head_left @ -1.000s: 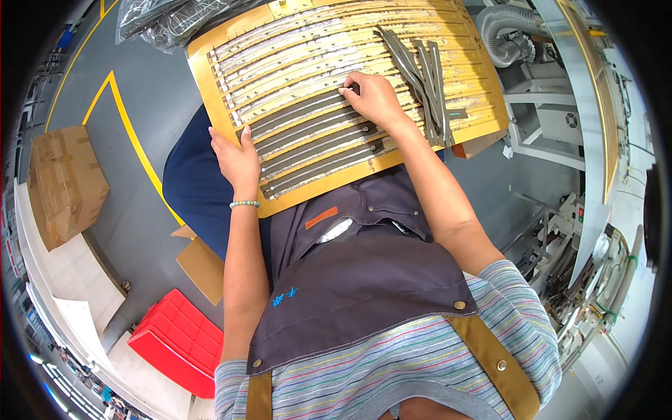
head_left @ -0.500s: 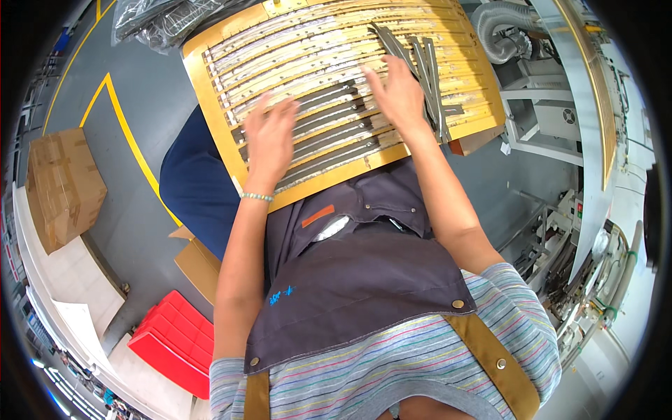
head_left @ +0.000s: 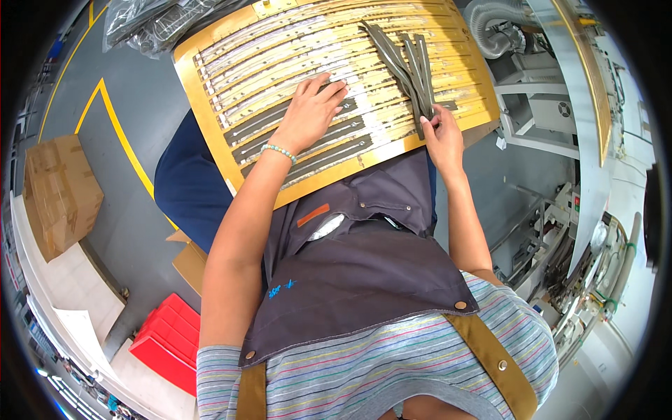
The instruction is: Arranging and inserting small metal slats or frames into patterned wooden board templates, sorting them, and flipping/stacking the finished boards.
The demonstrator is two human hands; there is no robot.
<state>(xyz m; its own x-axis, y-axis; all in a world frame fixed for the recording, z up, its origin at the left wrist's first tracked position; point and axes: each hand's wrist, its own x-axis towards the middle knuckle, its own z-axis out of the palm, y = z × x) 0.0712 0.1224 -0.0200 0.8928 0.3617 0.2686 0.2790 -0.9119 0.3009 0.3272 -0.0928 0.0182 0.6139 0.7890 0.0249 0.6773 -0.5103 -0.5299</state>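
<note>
A yellow slotted board (head_left: 203,105) lies over my lap, with dark grey zipper strips (head_left: 301,152) set in several slots of its near left part. My left hand (head_left: 311,112) rests on the board above those strips, fingers bent and slightly apart, holding nothing that shows; its palm hides part of the slots. On the right half lies a loose bundle of dark grey zipper strips (head_left: 402,66), fanned out at the far end. At the bundle's near end, my right hand (head_left: 444,136) pinches the strip ends between thumb and fingers. How many it grips I cannot tell.
Clear plastic bags (head_left: 164,28) lie beyond the board's far left corner. A cardboard box (head_left: 63,192) and a red bin (head_left: 168,343) stand to the left. A flexible grey duct (head_left: 490,31) and a white metal frame (head_left: 532,91) are at the right.
My left hand has shifted right across the board. My right hand has come nearer to me and to the right, closing on the near end of the loose strips.
</note>
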